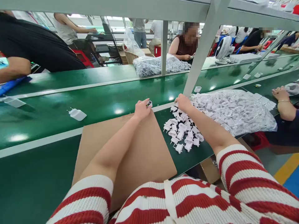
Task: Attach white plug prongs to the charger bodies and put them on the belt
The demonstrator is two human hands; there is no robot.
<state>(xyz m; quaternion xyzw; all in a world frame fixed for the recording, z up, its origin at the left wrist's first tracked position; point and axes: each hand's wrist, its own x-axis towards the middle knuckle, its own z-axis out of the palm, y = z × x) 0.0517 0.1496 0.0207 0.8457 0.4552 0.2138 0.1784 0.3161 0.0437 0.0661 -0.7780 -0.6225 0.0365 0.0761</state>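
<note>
My left hand [141,109] is closed around a white charger housing [149,104], above the far edge of a brown cardboard sheet [126,149]. The housing's open end faces up and looks dark inside. At the back of a loose pile of white plug pieces with pins [183,132], my right hand [184,103] has its fingers curled down. What those fingers hold, if anything, is hidden. Just beyond the right hand, a white housing [197,89] lies on the green conveyor belt [105,104].
A clear bag of white plug pieces [233,109] lies right of the pile. A white charger [78,114] rests on the belt at left. A slanted grey post [198,59] stands beyond my right hand. A co-worker's hand [281,93] is at far right.
</note>
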